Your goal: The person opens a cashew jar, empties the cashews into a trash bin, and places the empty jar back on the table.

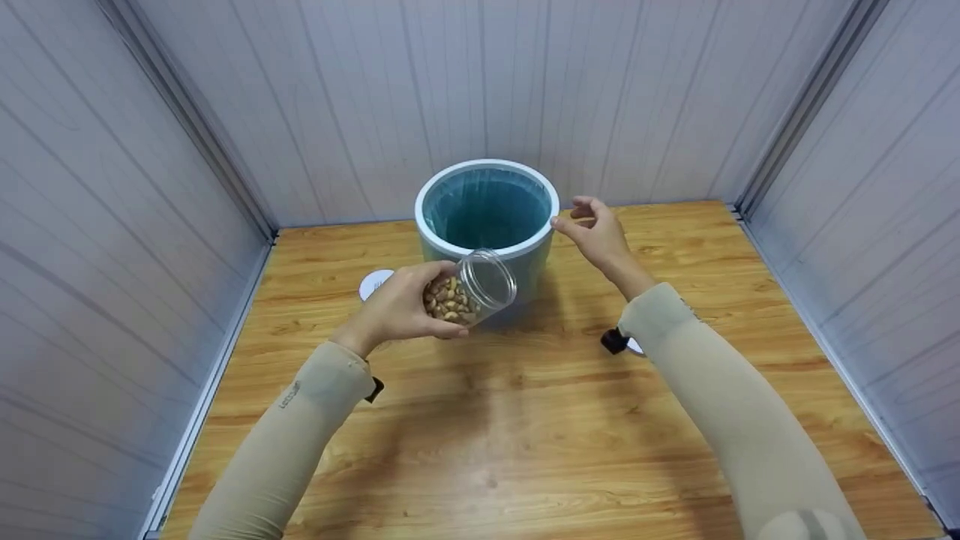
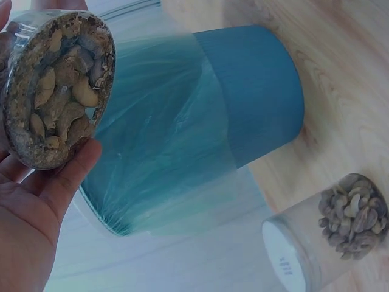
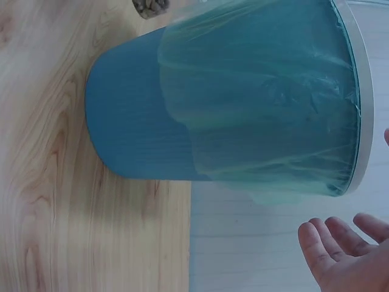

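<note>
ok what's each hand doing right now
Left hand: holding a tilted clear jar of nut-like pieces.
Right hand: open, holding nothing, near the bin.

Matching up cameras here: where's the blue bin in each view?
Head: blue bin just above centre, opening visible.
Left wrist: blue bin around the centre, sideways, base rightward.
Right wrist: blue bin at upper centre, sideways, base leftward.
Shared landmark: the wood-grain surface.

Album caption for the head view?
Left hand holds a tilted, open jar of nuts; right hand beside the bin.
</note>
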{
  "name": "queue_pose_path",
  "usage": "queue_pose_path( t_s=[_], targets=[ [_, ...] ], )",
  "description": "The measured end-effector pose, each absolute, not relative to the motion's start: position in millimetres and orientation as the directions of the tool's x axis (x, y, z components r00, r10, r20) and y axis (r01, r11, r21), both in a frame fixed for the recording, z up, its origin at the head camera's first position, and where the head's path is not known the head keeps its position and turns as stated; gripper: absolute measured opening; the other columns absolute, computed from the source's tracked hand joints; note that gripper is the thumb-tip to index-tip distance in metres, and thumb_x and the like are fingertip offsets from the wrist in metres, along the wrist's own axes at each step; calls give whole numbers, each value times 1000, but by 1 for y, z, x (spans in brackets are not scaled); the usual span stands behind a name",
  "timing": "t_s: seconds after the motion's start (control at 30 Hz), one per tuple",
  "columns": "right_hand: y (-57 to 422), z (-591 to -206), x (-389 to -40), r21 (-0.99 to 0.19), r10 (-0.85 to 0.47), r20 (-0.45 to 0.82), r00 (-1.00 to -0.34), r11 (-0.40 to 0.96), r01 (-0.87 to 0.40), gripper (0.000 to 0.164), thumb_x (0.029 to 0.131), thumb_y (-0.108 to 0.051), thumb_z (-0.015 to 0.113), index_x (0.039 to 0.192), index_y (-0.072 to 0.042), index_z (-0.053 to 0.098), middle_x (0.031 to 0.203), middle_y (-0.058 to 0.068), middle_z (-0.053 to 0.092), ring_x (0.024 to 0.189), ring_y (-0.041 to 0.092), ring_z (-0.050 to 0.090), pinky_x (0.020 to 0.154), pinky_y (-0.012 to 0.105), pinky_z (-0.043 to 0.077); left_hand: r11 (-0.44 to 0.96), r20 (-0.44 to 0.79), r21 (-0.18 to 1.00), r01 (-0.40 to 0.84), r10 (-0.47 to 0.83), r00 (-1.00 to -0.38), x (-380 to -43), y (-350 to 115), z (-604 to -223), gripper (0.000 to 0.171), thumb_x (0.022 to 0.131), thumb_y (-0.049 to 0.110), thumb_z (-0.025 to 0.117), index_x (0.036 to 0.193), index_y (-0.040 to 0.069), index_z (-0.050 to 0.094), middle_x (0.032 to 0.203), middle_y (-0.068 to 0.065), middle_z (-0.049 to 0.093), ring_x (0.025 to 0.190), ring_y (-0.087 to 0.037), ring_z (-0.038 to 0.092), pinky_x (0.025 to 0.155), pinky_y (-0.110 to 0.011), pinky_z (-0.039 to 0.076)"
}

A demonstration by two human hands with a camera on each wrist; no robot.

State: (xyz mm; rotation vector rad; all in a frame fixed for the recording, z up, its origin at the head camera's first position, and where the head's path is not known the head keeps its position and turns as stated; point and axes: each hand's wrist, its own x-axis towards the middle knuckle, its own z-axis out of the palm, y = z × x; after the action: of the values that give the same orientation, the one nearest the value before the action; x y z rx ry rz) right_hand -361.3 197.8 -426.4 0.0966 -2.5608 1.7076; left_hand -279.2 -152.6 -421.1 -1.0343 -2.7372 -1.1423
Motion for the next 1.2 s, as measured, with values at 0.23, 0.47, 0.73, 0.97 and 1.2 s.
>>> queue_pose_path(
  t_s=[0.23, 0.47, 0.73, 0.97, 1.2],
  targets=[
    [184, -428, -367, -945, 0, 55, -999, 324, -52, 79, 100, -38, 77, 163, -4, 42, 157, 22, 53, 141, 37, 56, 119, 49, 51, 522, 265, 617, 589, 567, -780, -281, -158, -414, 85, 71, 38, 103, 142, 11, 66, 126, -4, 74, 111, -22, 69, 98, -44, 60],
    [167, -429, -368, -957, -5, 47, -999, 287, -46, 86, 100, -37, 79, 167, -6, 34, 161, 19, 49, 144, 35, 53, 122, 45, 50, 528, 273, 609, 592, 561, -781, -281, -161, -405, 85, 73, 43, 102, 144, 13, 66, 127, -2, 74, 110, -21, 68, 96, -43, 60],
    [158, -428, -369, -955, 1, 52, -999, 291, -50, 93, 101, -35, 76, 172, -6, 24, 168, 20, 42, 152, 36, 47, 125, 47, 46, 543, 264, 609, 578, 548, -794, -283, -164, -394, 85, 73, 36, 103, 144, 10, 64, 129, -5, 72, 111, -23, 67, 97, -43, 59],
    [156, -430, -371, -959, -2, 63, -998, 277, -61, 87, 104, -29, 71, 172, -7, 22, 173, 19, 38, 157, 35, 43, 127, 47, 43, 568, 251, 610, 553, 523, -814, -288, -166, -383, 92, 72, 43, 102, 147, 6, 63, 128, -8, 73, 111, -24, 69, 97, -43, 61],
    [150, -435, -374, -966, 25, 76, -997, 251, -68, 84, 99, -15, 63, 172, -6, 22, 177, 18, 31, 160, 35, 38, 130, 48, 39, 554, 255, 618, 558, 530, -809, -296, -168, -374, 86, 73, 41, 102, 142, 7, 64, 127, -8, 73, 110, -22, 68, 97, -43, 60]
  ],
)
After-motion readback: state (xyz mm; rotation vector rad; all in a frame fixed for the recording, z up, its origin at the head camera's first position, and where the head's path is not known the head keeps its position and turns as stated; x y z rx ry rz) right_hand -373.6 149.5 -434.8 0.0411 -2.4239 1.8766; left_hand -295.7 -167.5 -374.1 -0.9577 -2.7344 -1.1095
